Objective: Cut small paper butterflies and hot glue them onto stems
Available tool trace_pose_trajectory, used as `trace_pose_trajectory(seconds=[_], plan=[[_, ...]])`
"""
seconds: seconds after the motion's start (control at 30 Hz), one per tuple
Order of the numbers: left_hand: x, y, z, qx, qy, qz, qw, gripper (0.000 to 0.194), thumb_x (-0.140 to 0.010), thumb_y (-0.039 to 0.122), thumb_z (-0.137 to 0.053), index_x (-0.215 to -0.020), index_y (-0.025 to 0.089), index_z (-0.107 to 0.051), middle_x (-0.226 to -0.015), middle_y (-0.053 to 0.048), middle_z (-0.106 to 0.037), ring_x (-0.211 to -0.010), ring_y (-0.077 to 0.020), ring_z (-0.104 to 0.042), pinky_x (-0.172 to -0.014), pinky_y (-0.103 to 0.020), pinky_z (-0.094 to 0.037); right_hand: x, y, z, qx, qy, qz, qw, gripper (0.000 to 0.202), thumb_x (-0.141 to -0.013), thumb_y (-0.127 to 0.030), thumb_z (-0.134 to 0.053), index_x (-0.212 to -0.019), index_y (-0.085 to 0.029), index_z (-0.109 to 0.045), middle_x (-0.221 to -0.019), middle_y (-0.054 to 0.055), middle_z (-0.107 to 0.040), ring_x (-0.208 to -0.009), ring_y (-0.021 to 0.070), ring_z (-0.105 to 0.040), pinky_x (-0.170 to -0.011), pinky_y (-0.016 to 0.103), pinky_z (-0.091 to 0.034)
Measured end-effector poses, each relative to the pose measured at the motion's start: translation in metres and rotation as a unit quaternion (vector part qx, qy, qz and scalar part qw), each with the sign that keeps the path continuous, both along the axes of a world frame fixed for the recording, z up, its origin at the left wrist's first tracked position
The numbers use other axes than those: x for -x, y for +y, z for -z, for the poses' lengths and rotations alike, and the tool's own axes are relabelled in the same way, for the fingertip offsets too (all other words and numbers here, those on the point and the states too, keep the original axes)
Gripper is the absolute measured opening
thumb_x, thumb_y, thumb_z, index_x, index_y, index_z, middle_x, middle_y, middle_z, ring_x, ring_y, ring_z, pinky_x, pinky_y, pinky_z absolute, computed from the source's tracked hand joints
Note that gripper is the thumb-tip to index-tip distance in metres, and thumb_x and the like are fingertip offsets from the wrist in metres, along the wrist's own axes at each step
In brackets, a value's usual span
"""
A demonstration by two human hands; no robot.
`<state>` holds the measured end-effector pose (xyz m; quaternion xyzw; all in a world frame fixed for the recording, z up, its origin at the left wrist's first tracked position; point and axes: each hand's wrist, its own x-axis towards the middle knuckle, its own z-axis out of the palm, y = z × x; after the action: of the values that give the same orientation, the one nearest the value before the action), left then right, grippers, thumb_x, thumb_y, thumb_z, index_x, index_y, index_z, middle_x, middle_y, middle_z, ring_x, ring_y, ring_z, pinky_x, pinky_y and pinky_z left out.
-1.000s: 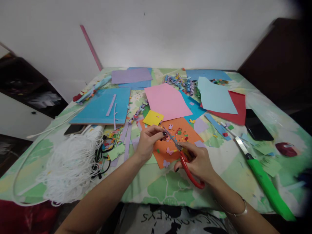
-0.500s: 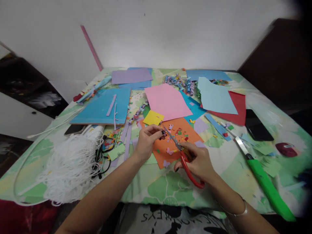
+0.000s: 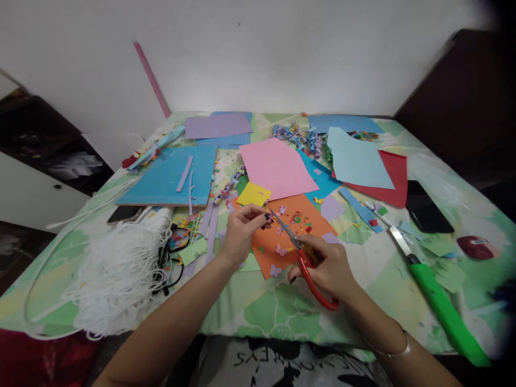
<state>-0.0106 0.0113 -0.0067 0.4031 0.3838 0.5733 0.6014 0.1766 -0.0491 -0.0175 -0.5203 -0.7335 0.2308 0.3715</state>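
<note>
My right hand point(image 3: 328, 263) is closed around the red handles of a pair of scissors point(image 3: 307, 274), whose narrow blades point up and left. At the blade tips, my left hand point(image 3: 241, 234) pinches a small piece of paper, mostly hidden by the fingers. Both hands hover over an orange sheet point(image 3: 264, 257) strewn with tiny red, green and purple cuttings. A lilac butterfly cutout point(image 3: 275, 270) lies on its lower edge, and a pink butterfly cutout point(image 3: 281, 249) just above. Beyond my left fingertips rests a yellow paper square point(image 3: 253, 193).
A pink sheet point(image 3: 278, 169) and a pale blue sheet point(image 3: 357, 158) lie farther back. On the right are a green-handled knife point(image 3: 447, 312) and a black phone point(image 3: 428, 207). A tangle of white cord point(image 3: 116, 274) and a blue folder point(image 3: 169, 174) occupy the left.
My left hand has shifted very slightly to the left, still pinching near the blade tips. The scissors and my right hand are almost unmoved.
</note>
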Motion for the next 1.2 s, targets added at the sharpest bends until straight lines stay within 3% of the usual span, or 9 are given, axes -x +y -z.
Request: trace_pose_trajectory(seconds=[0.33,0.67,0.8,1.0,1.2], plan=[[0.002,0.003,0.001,-0.008,0.012,-0.006,1.000,0.004,-0.065,0.016,-0.070,-0.068,0.014,-0.068,-0.063,-0.001,-0.065,-0.056,-0.0101,-0.058,-0.057,-0.023,-0.047,-0.002,0.000,0.001,-0.003,-0.017,0.001,1.000,0.037,-0.061,-0.037,-0.077,-0.090,-0.015,-0.068,-0.050,-0.008,-0.033,-0.046,0.0080,-0.029,-0.043,0.021,-0.029],[0.005,0.006,0.001,0.008,0.045,-0.012,0.999,0.007,-0.063,0.019,-0.072,-0.067,0.014,-0.068,-0.058,0.000,-0.063,-0.053,-0.0093,-0.056,-0.056,-0.022,-0.043,-0.008,0.004,-0.002,-0.016,-0.069,0.034,0.997,0.039,-0.065,-0.041,-0.073,-0.093,-0.015,-0.070,-0.049,-0.004,-0.051,-0.044,0.0095,-0.043,-0.047,0.022,-0.037],[0.004,0.006,0.001,0.037,0.043,-0.007,0.998,0.010,-0.062,0.021,-0.075,-0.069,0.014,-0.072,-0.060,0.000,-0.065,-0.054,-0.0072,-0.054,-0.056,-0.020,-0.042,-0.023,0.010,-0.008,0.032,-0.123,0.104,0.986,0.042,-0.066,-0.045,-0.070,-0.099,-0.018,-0.069,-0.060,0.000,-0.063,-0.052,0.0147,-0.055,-0.052,0.024,-0.040],[0.000,0.001,0.001,0.098,-0.031,0.050,0.993,0.015,-0.061,0.021,-0.078,-0.072,0.013,-0.073,-0.063,-0.002,-0.067,-0.057,-0.0072,-0.057,-0.059,-0.019,-0.045,-0.057,0.003,-0.011,0.126,-0.245,0.210,0.938,0.039,-0.075,-0.041,-0.058,-0.109,-0.024,-0.064,-0.076,0.003,-0.070,-0.064,0.0216,-0.064,-0.054,0.028,-0.042],[-0.003,-0.003,0.000,0.109,-0.050,0.079,0.990,0.015,-0.064,0.020,-0.077,-0.074,0.011,-0.070,-0.066,-0.002,-0.067,-0.058,-0.0070,-0.058,-0.059,-0.019,-0.046,-0.098,-0.028,0.009,0.082,-0.238,0.228,0.940,0.047,-0.077,-0.037,-0.054,-0.119,-0.016,-0.062,-0.092,0.010,-0.070,-0.076,0.0232,-0.065,-0.064,0.032,-0.048]])
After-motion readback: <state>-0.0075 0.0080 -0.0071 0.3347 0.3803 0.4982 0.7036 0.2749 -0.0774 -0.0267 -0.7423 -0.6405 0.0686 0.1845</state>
